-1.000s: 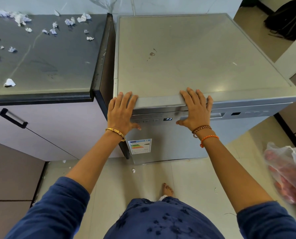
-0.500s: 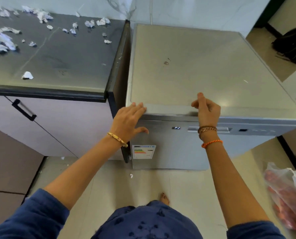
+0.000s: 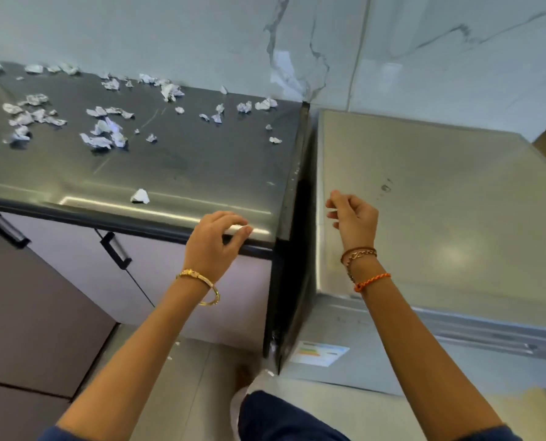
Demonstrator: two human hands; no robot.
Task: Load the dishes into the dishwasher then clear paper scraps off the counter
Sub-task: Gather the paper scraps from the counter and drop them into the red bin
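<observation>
Right, dishwasher (image 3: 440, 218) stands at right, door closed, flat grey top bare except a small dark mark; its inside is not visible. An energy label (image 3: 321, 353) sits on the front, lower left. Just left of it, across a dark gap, is the counter (image 3: 186, 167), scattered with paper scraps (image 3: 103, 135), mostly toward the back and left; one scrap (image 3: 139, 196) lies alone near the front edge. Left hand (image 3: 213, 238) hangs over the counter's front edge, fingers loosely curled, holding nothing. Right hand (image 3: 354, 218) is raised over the dishwasher's left edge, fingers loosely bent, holding nothing. Cabinet handles (image 3: 116, 249) below the counter.
</observation>
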